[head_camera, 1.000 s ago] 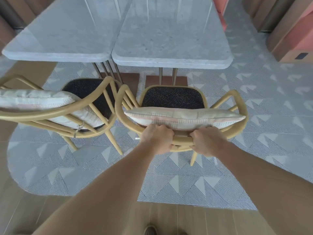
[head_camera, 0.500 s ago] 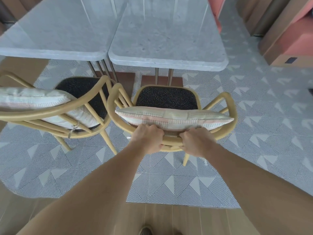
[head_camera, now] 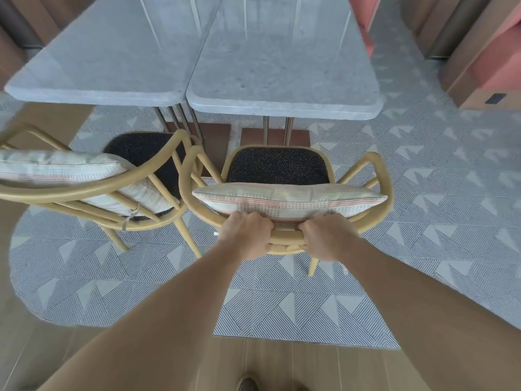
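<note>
A yellow bentwood chair [head_camera: 377, 176] with a dark speckled seat [head_camera: 277, 166] stands in front of the right grey stone table [head_camera: 282, 77]. A pale striped cushion [head_camera: 287, 203] leans against its curved back rail. My left hand [head_camera: 245, 237] grips that back rail left of centre. My right hand [head_camera: 328, 239] grips the same rail right of centre. Both sets of fingers curl over the rail under the cushion's lower edge.
A second matching chair [head_camera: 93, 190] with its own cushion [head_camera: 53, 167] stands close on the left, its arm nearly touching the held chair. A left grey table [head_camera: 107, 60] abuts the right one. A patterned grey rug [head_camera: 423, 249] covers the floor; coral seating [head_camera: 504, 71] stands at the far right.
The held chair sits closer to the right table than a second ago. Both hands keep the same grip on its back rail.
</note>
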Tool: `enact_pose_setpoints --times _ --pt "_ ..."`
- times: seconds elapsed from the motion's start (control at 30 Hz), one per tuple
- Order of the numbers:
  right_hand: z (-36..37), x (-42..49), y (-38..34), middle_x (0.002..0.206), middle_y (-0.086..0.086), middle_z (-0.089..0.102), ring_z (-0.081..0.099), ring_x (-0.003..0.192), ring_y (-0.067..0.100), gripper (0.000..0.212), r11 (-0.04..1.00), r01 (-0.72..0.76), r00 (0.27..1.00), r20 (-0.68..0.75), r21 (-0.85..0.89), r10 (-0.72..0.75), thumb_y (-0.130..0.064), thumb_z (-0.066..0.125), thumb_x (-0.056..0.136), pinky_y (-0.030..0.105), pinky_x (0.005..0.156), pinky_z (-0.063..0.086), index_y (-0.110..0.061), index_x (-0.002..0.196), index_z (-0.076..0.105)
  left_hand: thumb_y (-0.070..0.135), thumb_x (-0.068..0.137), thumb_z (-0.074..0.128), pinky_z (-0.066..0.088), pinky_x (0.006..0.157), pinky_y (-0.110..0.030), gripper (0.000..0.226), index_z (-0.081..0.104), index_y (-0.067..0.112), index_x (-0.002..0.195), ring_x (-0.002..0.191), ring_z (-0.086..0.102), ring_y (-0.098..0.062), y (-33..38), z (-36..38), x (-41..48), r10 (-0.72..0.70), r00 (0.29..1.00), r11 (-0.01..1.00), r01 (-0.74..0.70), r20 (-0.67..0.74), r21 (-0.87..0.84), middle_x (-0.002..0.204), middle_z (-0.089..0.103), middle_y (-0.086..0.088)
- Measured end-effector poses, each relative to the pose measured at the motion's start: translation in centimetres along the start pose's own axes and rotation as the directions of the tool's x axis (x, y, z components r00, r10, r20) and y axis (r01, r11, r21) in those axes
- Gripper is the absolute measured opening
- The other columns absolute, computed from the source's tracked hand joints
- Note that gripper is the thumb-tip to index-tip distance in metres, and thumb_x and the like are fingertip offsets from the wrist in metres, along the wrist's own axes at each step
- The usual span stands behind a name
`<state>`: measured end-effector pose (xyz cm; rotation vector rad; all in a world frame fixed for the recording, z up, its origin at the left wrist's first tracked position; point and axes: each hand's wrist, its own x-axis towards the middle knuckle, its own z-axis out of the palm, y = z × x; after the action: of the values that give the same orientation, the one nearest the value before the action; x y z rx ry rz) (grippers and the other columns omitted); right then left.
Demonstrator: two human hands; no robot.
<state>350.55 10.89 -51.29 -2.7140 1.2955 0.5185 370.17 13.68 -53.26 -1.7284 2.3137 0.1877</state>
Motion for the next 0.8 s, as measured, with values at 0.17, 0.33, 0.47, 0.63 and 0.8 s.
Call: enact_pose_setpoints --times 0.17,0.33,0.47,0.63,0.8 --pt "0.0 0.0 1.2 0.062 -0.007 0.040 0.049 0.061 0.022 0.021 1.000 0.018 1.000 -0.018 -0.002 -0.019 -0.034 0.055 0.099 0.033 0.058 0.049 -0.022 0.100 0.073 0.049 0.100 0.058 0.042 0.070 -0.036 0.030 0.071 0.025 0.111 0.080 0.061 -0.025 0.8 -0.3 0.7 -0.016 1.000 1.000 0.016 0.002 0.016 0.073 0.047 0.006" --pt "0.1 0.3 2.1 0.078 0.001 0.061 0.060 0.070 0.025 0.019 1.000 -0.016 1.000 0.005 -0.002 0.016 -0.031 0.054 0.101 0.037 0.065 0.056 -0.023 0.103 0.071 0.052 0.100 0.055 0.043 0.066 -0.034 0.032 0.071 0.025 0.106 0.072 0.055 -0.022 1.1 -0.5 1.5 -0.006 1.000 0.999 0.006 -0.003 0.054 0.064 0.039 0.008" --pt "0.7 0.6 2.0 0.079 0.000 0.063 0.060 0.068 0.025 0.023 0.998 -0.044 0.998 -0.036 -0.052 0.042 -0.040 0.056 0.102 0.034 0.060 0.051 -0.024 0.100 0.072 0.054 0.100 0.055 0.043 0.066 -0.034 0.033 0.071 0.025 0.105 0.072 0.054 -0.021 1.2 -1.0 1.0 -0.049 0.999 0.998 0.049 -0.005 0.045 0.064 0.040 0.009" --pt "0.7 -0.8 1.5 0.115 -0.002 0.072 0.071 0.105 0.024 0.065 0.994 -0.033 0.991 -0.122 0.104 0.046 -0.077 0.054 0.091 0.041 0.086 0.061 -0.022 0.123 0.070 0.052 0.096 0.064 0.039 0.119 -0.049 0.046 0.062 0.028 0.135 0.133 0.055 -0.020 1.7 -2.2 -3.2 -0.091 0.991 0.931 0.049 -0.101 -0.362 0.134 0.066 0.006" --pt "-5.0 -7.1 -2.9 0.130 -0.006 0.068 0.064 0.122 0.010 0.054 0.500 0.139 0.912 -0.308 0.855 0.273 -0.055 0.072 0.093 0.044 0.111 0.051 -0.016 0.130 0.069 0.049 0.095 0.066 0.046 0.115 -0.040 0.053 0.065 0.013 0.133 0.135 0.059 -0.017 2.1 -10.6 -15.0 -0.572 0.782 0.268 -0.108 -0.248 -0.957 0.142 0.065 -0.001"
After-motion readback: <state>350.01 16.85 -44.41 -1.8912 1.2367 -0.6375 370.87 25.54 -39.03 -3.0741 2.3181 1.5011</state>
